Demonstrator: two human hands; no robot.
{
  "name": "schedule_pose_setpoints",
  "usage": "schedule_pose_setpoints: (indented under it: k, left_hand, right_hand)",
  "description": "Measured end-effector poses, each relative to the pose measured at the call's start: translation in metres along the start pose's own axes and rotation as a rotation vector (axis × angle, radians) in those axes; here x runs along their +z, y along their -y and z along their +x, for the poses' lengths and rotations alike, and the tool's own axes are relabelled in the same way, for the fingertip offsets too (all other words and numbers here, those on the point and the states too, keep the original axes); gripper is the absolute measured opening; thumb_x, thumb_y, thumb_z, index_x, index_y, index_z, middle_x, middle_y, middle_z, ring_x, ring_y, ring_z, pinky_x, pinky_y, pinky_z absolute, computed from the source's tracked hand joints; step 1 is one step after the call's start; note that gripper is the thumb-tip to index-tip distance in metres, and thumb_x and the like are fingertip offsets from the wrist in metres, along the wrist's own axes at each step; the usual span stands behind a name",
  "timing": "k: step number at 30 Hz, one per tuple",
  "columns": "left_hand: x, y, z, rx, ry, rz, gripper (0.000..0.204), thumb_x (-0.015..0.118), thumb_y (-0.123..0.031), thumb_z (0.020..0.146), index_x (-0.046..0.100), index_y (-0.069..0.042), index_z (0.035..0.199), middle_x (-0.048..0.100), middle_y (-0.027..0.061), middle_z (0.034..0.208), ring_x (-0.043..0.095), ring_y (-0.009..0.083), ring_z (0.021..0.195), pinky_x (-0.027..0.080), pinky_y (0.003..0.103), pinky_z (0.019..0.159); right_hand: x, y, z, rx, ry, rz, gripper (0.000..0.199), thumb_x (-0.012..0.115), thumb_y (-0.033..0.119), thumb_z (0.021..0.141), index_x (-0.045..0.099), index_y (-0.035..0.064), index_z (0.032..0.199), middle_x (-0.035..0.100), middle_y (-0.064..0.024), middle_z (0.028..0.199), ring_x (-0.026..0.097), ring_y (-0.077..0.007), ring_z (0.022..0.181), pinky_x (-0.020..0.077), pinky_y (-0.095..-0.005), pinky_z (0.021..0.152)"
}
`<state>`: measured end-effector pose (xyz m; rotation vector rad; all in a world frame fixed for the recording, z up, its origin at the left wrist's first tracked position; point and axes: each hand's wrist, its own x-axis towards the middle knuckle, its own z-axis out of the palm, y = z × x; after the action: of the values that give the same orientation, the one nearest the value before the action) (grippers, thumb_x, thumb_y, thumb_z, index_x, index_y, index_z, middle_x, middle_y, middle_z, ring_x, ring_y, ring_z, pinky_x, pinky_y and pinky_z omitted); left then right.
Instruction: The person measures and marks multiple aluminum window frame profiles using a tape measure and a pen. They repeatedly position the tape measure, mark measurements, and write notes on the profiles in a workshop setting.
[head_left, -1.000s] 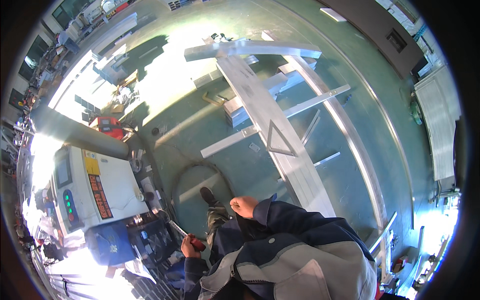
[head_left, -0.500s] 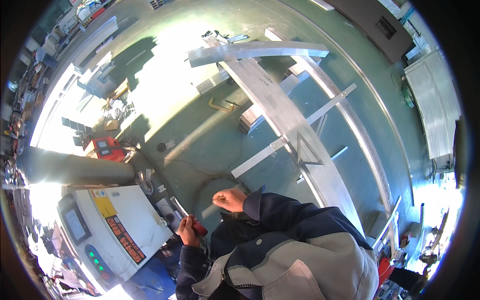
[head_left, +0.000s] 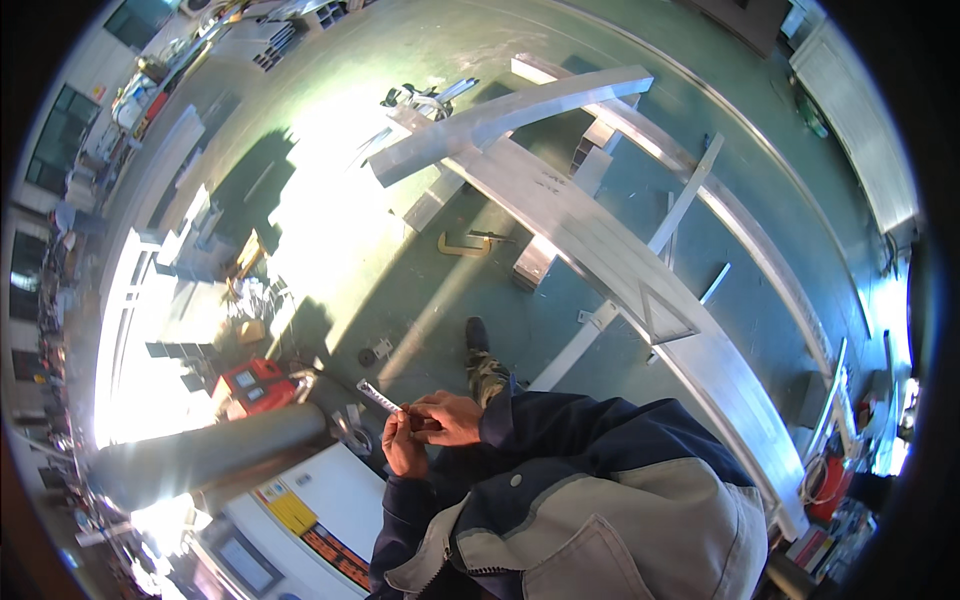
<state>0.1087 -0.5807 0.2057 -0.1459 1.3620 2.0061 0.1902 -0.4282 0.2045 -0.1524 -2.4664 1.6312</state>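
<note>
Tog., L hand [head_left: 404, 450], R hand [head_left: 452, 418], curled

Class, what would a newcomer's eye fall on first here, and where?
A long pale metal beam slants down to the lower right, a triangular frame on it. A sunlit floor patch glares at upper left. Below centre, the left hand and right hand meet at a pale strip.

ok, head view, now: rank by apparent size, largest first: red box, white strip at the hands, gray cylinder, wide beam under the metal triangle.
1. wide beam
2. gray cylinder
3. red box
4. white strip
</note>
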Motion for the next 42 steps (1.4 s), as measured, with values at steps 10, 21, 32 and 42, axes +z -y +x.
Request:
schedule_pose_setpoints:
  k: [10, 21, 32, 42]
  left_hand:
    - [0.112, -0.047, 0.183, -0.054, -0.084, 0.434, 0.024, 0.060, -0.021, 0.105, 0.068, -0.002, 0.118, 0.067, 0.0022, 0.099, 0.062, 0.0111, 0.090, 0.051, 0.026, 0.082]
    - [0.226, -0.014, 0.349, -0.283, 0.210, 0.473, 0.021, 0.066, -0.015, 0.101, 0.073, -0.003, 0.116, 0.065, -0.0026, 0.089, 0.057, 0.0047, 0.076, 0.047, 0.019, 0.067]
    - [0.327, 0.057, 0.462, -0.661, 0.556, 0.628, 0.024, 0.063, -0.020, 0.104, 0.072, -0.006, 0.121, 0.069, -0.0024, 0.093, 0.059, 0.0044, 0.076, 0.049, 0.018, 0.068]
    - [0.327, 0.126, 0.634, 0.166, 0.617, 1.064, 0.023, 0.061, -0.010, 0.102, 0.070, -0.002, 0.122, 0.074, 0.0137, 0.108, 0.071, 0.0201, 0.099, 0.055, 0.031, 0.086]
  right_hand:
    - [-0.103, -0.060, 0.121, 0.440, -0.099, 0.100, 0.048, 0.072, 0.027, 0.082, 0.064, 0.0150, 0.128, 0.072, -0.0088, 0.092, 0.068, -0.0328, 0.089, 0.0550, -0.0449, 0.077]
    - [-0.258, -0.120, 0.098, 0.719, -0.238, -0.166, 0.035, 0.071, 0.029, 0.079, 0.075, 0.0178, 0.112, 0.073, -0.0055, 0.086, 0.071, -0.0297, 0.081, 0.0575, -0.0411, 0.071]
    - [-0.343, -0.183, 0.089, 0.965, -0.303, -0.348, 0.027, 0.068, 0.023, 0.080, 0.075, 0.0140, 0.105, 0.073, -0.0081, 0.086, 0.070, -0.0307, 0.085, 0.0568, -0.0452, 0.074]
    - [-0.401, -0.299, 0.104, 1.022, -0.325, -0.447, 0.023, 0.067, 0.020, 0.081, 0.075, 0.0094, 0.100, 0.070, -0.0079, 0.097, 0.070, -0.0292, 0.084, 0.0572, -0.0414, 0.074]
